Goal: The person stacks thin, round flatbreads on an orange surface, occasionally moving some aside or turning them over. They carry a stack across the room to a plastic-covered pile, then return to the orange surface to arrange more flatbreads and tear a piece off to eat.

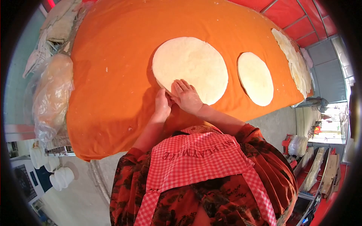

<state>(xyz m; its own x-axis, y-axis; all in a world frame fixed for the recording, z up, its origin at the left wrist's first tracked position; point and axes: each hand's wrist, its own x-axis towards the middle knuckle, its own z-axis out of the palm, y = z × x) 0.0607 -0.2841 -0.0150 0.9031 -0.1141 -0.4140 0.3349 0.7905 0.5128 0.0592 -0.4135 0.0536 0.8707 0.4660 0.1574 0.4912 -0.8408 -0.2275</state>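
Note:
A large round sheet of pale dough point(192, 64) lies on the orange cloth point(113, 56). My right hand point(185, 97) rests flat on the dough's near left part, its fingers stretched out and pointing away from me. Just left of it, my left hand point(163, 104) is at the dough's near edge, fingers pressed together beside the rim; whether the edge is between them is hidden. To the right, a smaller oval dough piece point(255, 79) lies apart from the large one.
Thin pale sheets point(292, 60) lie along the cloth's far right edge. A clear plastic bag point(52, 94) with something bulky stands beside the left edge. White containers point(61, 178) are at the lower left. Shelving with long packages point(315, 169) is at the lower right.

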